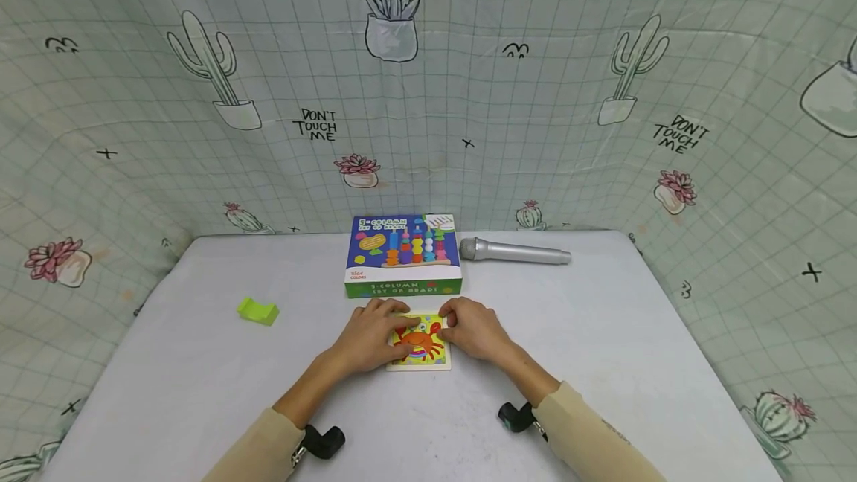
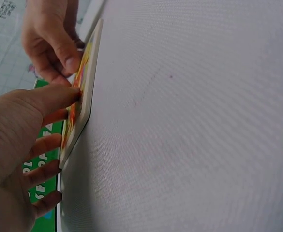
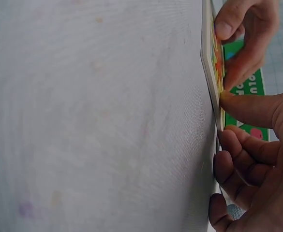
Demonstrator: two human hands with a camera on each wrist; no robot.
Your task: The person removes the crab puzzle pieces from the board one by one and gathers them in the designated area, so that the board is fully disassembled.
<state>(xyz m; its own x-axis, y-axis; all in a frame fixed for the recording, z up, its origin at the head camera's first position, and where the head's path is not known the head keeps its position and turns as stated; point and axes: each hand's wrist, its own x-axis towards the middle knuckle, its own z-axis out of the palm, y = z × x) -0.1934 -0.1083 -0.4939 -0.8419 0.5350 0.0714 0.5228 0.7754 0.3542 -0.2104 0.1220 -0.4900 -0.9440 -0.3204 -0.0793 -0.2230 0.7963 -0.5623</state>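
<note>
A square picture board [image 1: 420,342] with an orange crab on yellow lies flat on the table in front of the box. My left hand [image 1: 370,336] rests on its left side, thumb and fingers spread over the picture, as the left wrist view [image 2: 20,140] also shows. At the board's upper right, my right hand [image 1: 474,327] touches the edge with thumb and bent fingers. In the right wrist view the thumb of that hand [image 3: 257,154] presses on the picture's surface; whether it pinches a piece I cannot tell.
Behind the hands stands a bead-set box [image 1: 403,255], with a silver microphone [image 1: 515,252] to its right. A lime-green block [image 1: 257,311] lies on the left part of the white table [image 1: 201,393]. A patterned cloth hangs behind.
</note>
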